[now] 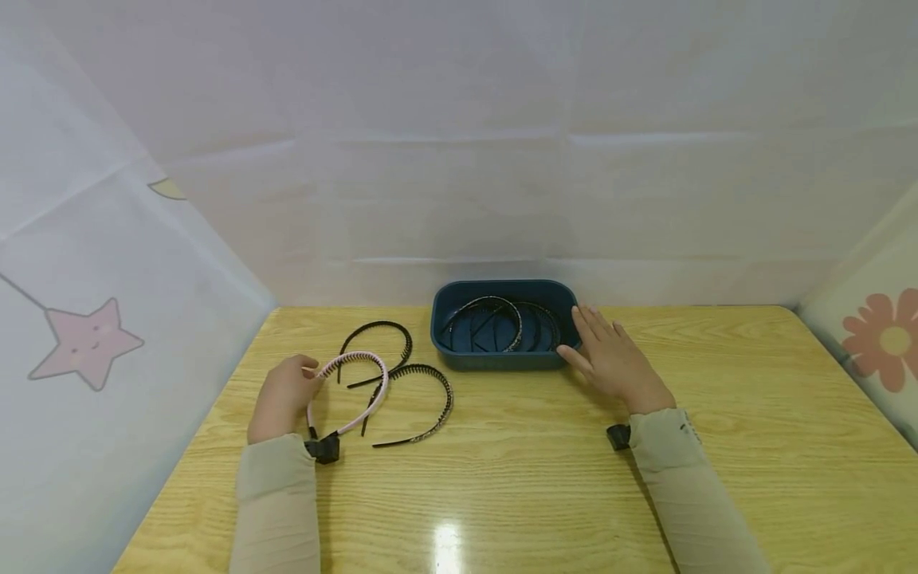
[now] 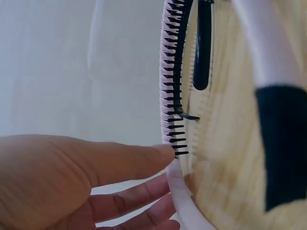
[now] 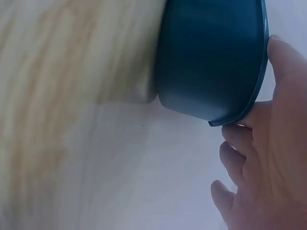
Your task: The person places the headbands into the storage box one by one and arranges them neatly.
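Observation:
A pink toothed headband (image 1: 386, 384) with dark ends is pinched between thumb and fingers of my left hand (image 1: 285, 392), over the left part of the table. The left wrist view shows the thumb pressing on the band where its black comb teeth (image 2: 168, 86) end. My right hand (image 1: 611, 360) rests against the right end of a dark blue plastic bin (image 1: 502, 362), its fingers mostly straight along the rim. Inside the bin lie several dark headbands, one with a speckled band (image 1: 519, 323). Beside the pink one, a black headband (image 1: 409, 341) and a patterned dark headband (image 1: 450, 395) lie on the table.
The wood-grain table (image 1: 502, 478) runs back to a white cloth wall (image 1: 459, 199). The bin stands near the table's back edge. Printed cloth with a star (image 1: 89, 343) hangs at the left, and cloth with a flower (image 1: 892, 341) at the right.

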A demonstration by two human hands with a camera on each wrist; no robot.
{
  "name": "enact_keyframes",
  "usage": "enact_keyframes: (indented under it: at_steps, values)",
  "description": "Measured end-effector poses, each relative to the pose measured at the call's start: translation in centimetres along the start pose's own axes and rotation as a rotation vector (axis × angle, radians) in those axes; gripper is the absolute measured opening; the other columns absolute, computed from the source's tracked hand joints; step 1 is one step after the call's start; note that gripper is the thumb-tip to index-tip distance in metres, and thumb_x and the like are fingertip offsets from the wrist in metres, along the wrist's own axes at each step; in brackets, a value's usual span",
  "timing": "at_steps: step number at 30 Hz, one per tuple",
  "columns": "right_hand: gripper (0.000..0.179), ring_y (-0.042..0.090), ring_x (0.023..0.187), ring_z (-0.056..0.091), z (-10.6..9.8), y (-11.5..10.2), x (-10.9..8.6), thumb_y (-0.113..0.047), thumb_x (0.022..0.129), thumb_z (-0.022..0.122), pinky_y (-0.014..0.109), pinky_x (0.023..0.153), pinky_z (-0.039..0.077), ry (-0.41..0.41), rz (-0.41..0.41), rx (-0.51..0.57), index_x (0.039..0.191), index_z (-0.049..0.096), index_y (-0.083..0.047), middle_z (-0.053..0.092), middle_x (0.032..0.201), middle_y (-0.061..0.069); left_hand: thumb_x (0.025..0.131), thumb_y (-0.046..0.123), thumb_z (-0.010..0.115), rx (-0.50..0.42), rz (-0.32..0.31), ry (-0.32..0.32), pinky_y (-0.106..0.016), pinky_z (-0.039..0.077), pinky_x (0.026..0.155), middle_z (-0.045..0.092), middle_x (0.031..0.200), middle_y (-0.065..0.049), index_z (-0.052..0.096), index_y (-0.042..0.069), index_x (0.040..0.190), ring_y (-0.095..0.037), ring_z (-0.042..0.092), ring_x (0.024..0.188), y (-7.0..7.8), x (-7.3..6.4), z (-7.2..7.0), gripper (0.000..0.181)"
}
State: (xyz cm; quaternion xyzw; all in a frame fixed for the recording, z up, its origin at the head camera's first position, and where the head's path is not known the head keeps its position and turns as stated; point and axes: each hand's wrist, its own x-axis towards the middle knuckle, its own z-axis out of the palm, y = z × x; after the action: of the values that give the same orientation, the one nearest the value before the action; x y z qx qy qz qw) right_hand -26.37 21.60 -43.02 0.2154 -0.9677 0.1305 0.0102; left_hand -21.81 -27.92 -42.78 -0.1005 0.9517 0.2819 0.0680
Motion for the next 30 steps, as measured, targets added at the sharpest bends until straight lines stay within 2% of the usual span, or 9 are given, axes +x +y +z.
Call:
enact_keyframes:
  at_steps: [5, 11, 17, 22, 30]
  values:
    - [0.080, 0.042, 0.153, 0.013, 0.0, 0.2, 0.0, -0.051, 0.108, 0.041, 0.060, 0.123, 0.010, 0.002, -0.005, 0.009, 0.161, 0.014, 0.002, 0.014, 0.167, 0.023, 0.102, 0.010, 0.057, -0.028, -0.027, 0.011, -0.054, 0.053, 0.082, 0.059, 0.127, -0.033, 0.056, -0.010, 0.132, -0.047, 0.060, 0.109, -0.3, -0.1, 0.1, 0.036]
    - [0.081, 0.042, 0.153, 0.014, 0.2, 0.4, 0.0, -0.052, 0.108, 0.041, 0.060, 0.123, 0.011, 0.017, -0.011, 0.017, 0.161, 0.015, 0.003, 0.016, 0.167, 0.023, 0.102, 0.008, 0.056, -0.046, -0.042, 0.008, -0.047, 0.054, 0.074, 0.060, 0.124, -0.033, 0.058, -0.009, 0.128, -0.043, 0.062, 0.102, -0.4, -0.1, 0.3, 0.032]
    - [0.081, 0.041, 0.154, 0.013, 0.4, 0.7, 0.0, -0.052, 0.108, 0.040, 0.059, 0.124, 0.010, 0.002, 0.000, 0.020, 0.162, 0.013, 0.002, 0.014, 0.168, 0.021, 0.102, 0.007, 0.055, -0.053, -0.030, 0.004, -0.051, 0.054, 0.078, 0.060, 0.124, -0.033, 0.060, -0.010, 0.128, -0.046, 0.060, 0.107, -0.5, -0.2, 0.2, 0.032]
    - [0.082, 0.041, 0.154, 0.012, 0.5, 0.8, 0.0, -0.053, 0.107, 0.040, 0.059, 0.124, 0.010, 0.002, -0.001, 0.026, 0.162, 0.013, 0.001, 0.013, 0.168, 0.021, 0.103, 0.010, 0.054, -0.075, -0.028, 0.010, -0.049, 0.054, 0.078, 0.062, 0.123, -0.031, 0.062, -0.008, 0.128, -0.043, 0.062, 0.105, -0.4, -0.3, -0.2, 0.032]
    - [0.081, 0.040, 0.154, 0.012, 0.4, 0.8, 0.0, -0.052, 0.108, 0.041, 0.058, 0.124, 0.009, 0.004, -0.005, 0.025, 0.162, 0.013, 0.001, 0.014, 0.168, 0.021, 0.103, 0.013, 0.056, -0.085, 0.019, -0.002, -0.051, 0.054, 0.083, 0.064, 0.122, -0.031, 0.064, -0.010, 0.127, -0.041, 0.063, 0.104, -0.5, 0.0, -1.1, 0.034]
